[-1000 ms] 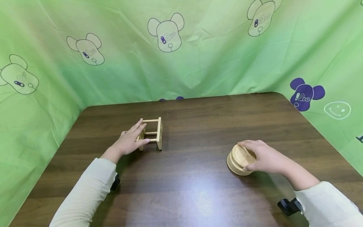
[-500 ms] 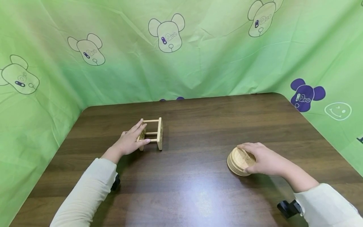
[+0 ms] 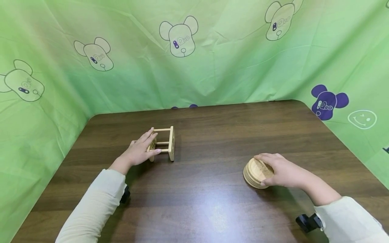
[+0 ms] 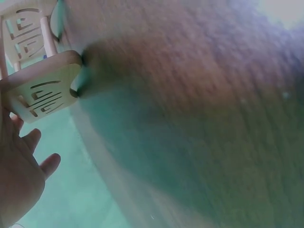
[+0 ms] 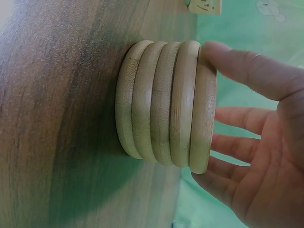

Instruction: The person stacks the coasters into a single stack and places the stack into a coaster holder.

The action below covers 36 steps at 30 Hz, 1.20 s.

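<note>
A small light-wood coaster rack (image 3: 171, 144) stands left of centre on the table, with two side panels joined by thin rods. My left hand (image 3: 137, 151) holds its left panel, thumb by the front rod and fingers over the far end. Cut-out lettering shows on the panel (image 4: 45, 97) in the left wrist view. To the right is a stack of several round wooden coasters (image 3: 251, 176). My right hand (image 3: 287, 171) grips the top coaster (image 5: 204, 114) at its edges, thumb on one side and fingers opposite. This coaster lies on the stack, slightly offset.
The brown wooden table (image 3: 206, 141) extends between the rack and the stack. A green curtain (image 3: 218, 67) with cartoon bear heads hangs along the back and sides. Black wrist devices (image 3: 309, 222) sit under the sleeves.
The top coaster, slightly raised from the stack one second ago, has come down onto it with my right hand. My left hand and the rack have stayed in place.
</note>
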### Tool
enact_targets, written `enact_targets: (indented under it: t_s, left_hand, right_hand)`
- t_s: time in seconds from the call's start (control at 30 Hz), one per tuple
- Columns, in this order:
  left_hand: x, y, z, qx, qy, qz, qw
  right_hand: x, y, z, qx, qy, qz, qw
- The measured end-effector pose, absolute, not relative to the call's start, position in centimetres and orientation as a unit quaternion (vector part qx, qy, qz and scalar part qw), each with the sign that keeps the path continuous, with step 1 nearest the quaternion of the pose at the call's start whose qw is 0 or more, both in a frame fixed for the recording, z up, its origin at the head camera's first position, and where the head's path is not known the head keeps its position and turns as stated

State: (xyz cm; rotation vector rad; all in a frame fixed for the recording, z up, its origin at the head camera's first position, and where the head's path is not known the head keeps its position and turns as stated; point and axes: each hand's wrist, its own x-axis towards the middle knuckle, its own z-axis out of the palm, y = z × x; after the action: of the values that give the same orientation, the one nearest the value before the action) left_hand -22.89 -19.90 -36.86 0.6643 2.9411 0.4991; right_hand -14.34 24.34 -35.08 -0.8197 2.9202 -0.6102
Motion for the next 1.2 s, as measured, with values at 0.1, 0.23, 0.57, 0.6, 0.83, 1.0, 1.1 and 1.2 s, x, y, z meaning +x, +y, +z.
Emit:
enact_targets:
  t_s: [0.1,0.23,0.57,0.6,0.83,1.0,1.1,1.2]
  left_hand:
    - [-23.0,-19.9,-36.7,0.216,0.961,0.167,0.05]
    - [-23.1,-19.7,-36.3,0.213,0.959,0.175,0.06]
    - [-22.4,-17.6,-35.0,0.239,0.947,0.212,0.038]
    - [-22.2,-17.2,-34.8,0.245,0.944,0.217,0.037]
    - [-21.4,-14.3,-34.4,0.296,0.925,0.237,0.018]
    - [-20.6,-12.0,-34.3,0.342,0.905,0.253,0.018]
    - [-20.1,-10.7,-34.2,0.367,0.894,0.256,0.025]
    - [-19.6,-9.4,-34.3,0.387,0.885,0.258,0.041]
  right_hand:
    - [-14.3,24.5,-35.1,-0.261,0.943,-0.207,0.023]
    - [-14.3,24.9,-35.2,-0.252,0.942,-0.22,0.016]
    - [-13.9,25.7,-35.1,-0.235,0.935,-0.264,0.003]
    - [-13.8,25.9,-35.2,-0.229,0.935,-0.27,0.003]
    - [-13.3,27.1,-36.0,-0.191,0.932,-0.308,-0.004]
    - [-12.9,27.6,-36.5,-0.154,0.925,-0.347,0.023]
    - [-12.6,27.7,-36.8,-0.138,0.92,-0.364,0.037]
    - [-12.4,27.9,-37.0,-0.133,0.915,-0.378,0.046]
